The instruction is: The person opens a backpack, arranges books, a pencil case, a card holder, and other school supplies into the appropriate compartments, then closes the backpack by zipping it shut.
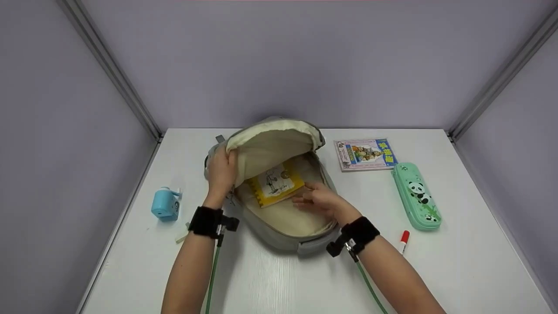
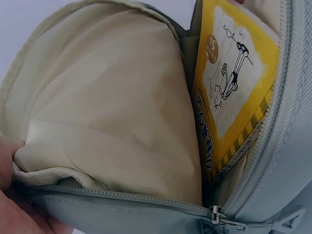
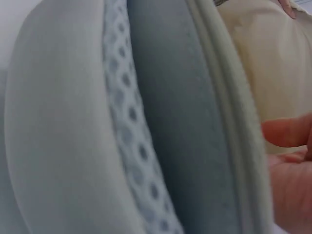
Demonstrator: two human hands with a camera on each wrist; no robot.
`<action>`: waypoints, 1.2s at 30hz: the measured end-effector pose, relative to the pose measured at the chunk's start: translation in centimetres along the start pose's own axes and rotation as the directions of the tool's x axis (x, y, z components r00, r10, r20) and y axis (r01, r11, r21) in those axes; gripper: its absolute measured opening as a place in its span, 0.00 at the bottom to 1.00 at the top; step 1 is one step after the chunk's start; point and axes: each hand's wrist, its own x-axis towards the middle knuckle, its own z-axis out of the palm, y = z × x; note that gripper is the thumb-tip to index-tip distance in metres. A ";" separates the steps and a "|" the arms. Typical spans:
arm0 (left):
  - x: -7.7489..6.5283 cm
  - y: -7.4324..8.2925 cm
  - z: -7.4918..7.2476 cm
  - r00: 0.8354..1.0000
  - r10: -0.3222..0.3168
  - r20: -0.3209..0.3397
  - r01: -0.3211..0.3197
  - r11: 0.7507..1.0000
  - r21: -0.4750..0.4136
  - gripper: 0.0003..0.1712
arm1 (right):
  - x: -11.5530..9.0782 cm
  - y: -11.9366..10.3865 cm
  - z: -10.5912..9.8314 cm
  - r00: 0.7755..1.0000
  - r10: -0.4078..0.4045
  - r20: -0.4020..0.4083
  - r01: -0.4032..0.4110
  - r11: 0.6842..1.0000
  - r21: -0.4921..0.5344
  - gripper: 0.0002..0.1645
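A grey backpack [image 1: 269, 235] with a cream lining lies unzipped in the middle of the white table. My left hand [image 1: 221, 171] grips the edge of its raised flap [image 1: 274, 143], fingers curled over the fabric. Inside the bag lies a yellow book [image 1: 279, 182] with a cartoon figure on its cover; the flap hides part of it in the head view. My right hand [image 1: 322, 201] reaches over the bag's right side, its loosely extended fingers right at the book's near right corner. In the right wrist view, the thumb [image 3: 285, 132] shows beyond the bag's edge.
To the left stand a blue pencil sharpener [image 1: 165, 203] and a small pale piece [image 1: 181, 237] beside the left wrist. On the right lie a picture-covered book [image 1: 366, 154], a green panda pencil case [image 1: 417, 196] and a red-capped marker [image 1: 404, 240]. Grey walls enclose the table.
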 end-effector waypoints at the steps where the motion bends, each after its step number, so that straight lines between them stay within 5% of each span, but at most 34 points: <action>1: 0.0 0.0 0.0 1.000 0.003 0.000 -0.003 1.000 0.002 0.16 | -0.2 -0.1 -0.1 1.000 0.007 0.003 -0.007 0.999 -0.032 0.40; 8: 0.1 0.0 -0.2 1.000 -0.019 -0.002 0.019 1.000 0.018 0.16 | -1.0 -1.5 -2.4 0.990 -0.100 -0.097 0.073 0.965 -0.252 0.29; 13: 0.0 -0.2 -0.2 1.000 -0.020 -0.002 0.020 1.000 0.023 0.15 | -0.6 -1.5 -5.4 0.948 -0.182 -0.261 0.063 0.911 -0.408 0.25; 17: 0.0 -0.4 -0.3 1.000 -0.014 -0.011 0.014 1.000 0.023 0.15 | 0.2 -0.8 -7.8 0.921 -0.243 -0.304 -0.004 0.775 -0.632 0.28; 22: 0.0 -0.6 -0.2 1.000 -0.009 -0.017 0.010 1.000 0.027 0.16 | 1.3 0.6 -9.5 0.917 -0.322 -0.237 -0.057 0.481 -0.875 0.30; 25: -0.1 -0.7 -0.1 1.000 -0.010 -0.013 0.010 0.999 0.035 0.15 | 1.8 1.3 -10.0 0.923 -0.311 -0.225 -0.102 0.366 -0.925 0.31; 27: -0.2 -0.7 -0.1 1.000 -0.012 -0.003 0.013 0.999 0.040 0.15 | 2.0 1.5 -10.2 0.927 -0.299 -0.225 -0.123 0.326 -0.937 0.32; 36: -0.5 -0.7 0.0 1.000 -0.009 0.004 0.008 0.999 0.046 0.17 | 2.4 1.8 -10.6 0.951 -0.262 -0.164 -0.099 0.244 -0.965 0.34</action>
